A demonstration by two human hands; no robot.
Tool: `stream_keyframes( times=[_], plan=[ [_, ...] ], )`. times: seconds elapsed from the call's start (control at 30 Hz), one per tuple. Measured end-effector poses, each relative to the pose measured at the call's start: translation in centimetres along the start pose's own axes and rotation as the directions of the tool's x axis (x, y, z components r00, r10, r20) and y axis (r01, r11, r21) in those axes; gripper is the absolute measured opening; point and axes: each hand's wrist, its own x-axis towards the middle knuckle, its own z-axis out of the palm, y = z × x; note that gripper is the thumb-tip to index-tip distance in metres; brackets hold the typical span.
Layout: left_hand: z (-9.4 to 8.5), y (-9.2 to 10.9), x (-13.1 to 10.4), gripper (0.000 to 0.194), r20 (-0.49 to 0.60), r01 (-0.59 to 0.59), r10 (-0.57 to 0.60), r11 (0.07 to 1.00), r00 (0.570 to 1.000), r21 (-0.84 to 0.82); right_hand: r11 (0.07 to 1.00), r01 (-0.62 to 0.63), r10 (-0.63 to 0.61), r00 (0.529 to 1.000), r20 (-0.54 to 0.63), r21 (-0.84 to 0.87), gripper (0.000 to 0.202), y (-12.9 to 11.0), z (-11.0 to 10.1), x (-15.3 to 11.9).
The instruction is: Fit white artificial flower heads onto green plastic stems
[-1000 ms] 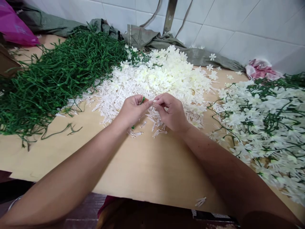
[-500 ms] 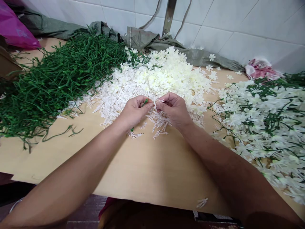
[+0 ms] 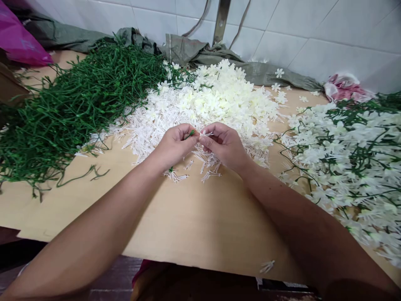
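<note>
My left hand (image 3: 179, 142) pinches a green plastic flower stem (image 3: 189, 134), whose tip shows between thumb and forefinger. Fingertip to fingertip with it, my right hand (image 3: 224, 143) is closed on a small white stamen piece (image 3: 206, 134) with thin prongs pointing right. Where the two pieces meet is mostly covered by my fingers. Beneath and behind both hands spreads a heap of white stamen pieces (image 3: 150, 125). Cream-white artificial blossoms (image 3: 219, 96) are piled just beyond it.
A large pile of green stems (image 3: 84, 92) lies to the left, and white flowers on stems (image 3: 354, 154) cover the right. Grey cloth (image 3: 188, 50) runs along the tiled wall (image 3: 288, 37). A magenta bag (image 3: 21, 37) is at far left; a loose stamen piece (image 3: 267, 266) lies near the front edge.
My right hand has shifted slightly left, bringing the white stamen piece closer against my left fingertips. My left hand keeps its pinch on the green stem.
</note>
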Motion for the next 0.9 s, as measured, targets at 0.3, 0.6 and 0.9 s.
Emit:
stream_keyframes(
  times=[0.3, 0.6, 0.9],
  plan=[
    [-0.6, -0.1, 0.0, 0.01, 0.07, -0.031, 0.029, 0.999, 0.997, 0.023, 0.999, 0.024, -0.025, 1.0, -0.009, -0.043, 0.028, -0.2, -0.6, 0.2],
    [-0.7, -0.6, -0.3, 0.028, 0.163, -0.025, 0.024, 1.0, 0.986, 0.004, 0.992, 0.052, -0.06, 0.996, -0.062, -0.116, 0.041, -1.6, -0.9, 0.2],
    [-0.7, -0.4, -0.6, 0.036, 0.198, -0.041, 0.024, 0.996, 0.98, 0.082, 0.967, 0.129, -0.141, 0.989, -0.037, -0.221, 0.04, -1.9, -0.8, 0.0]
  ],
)
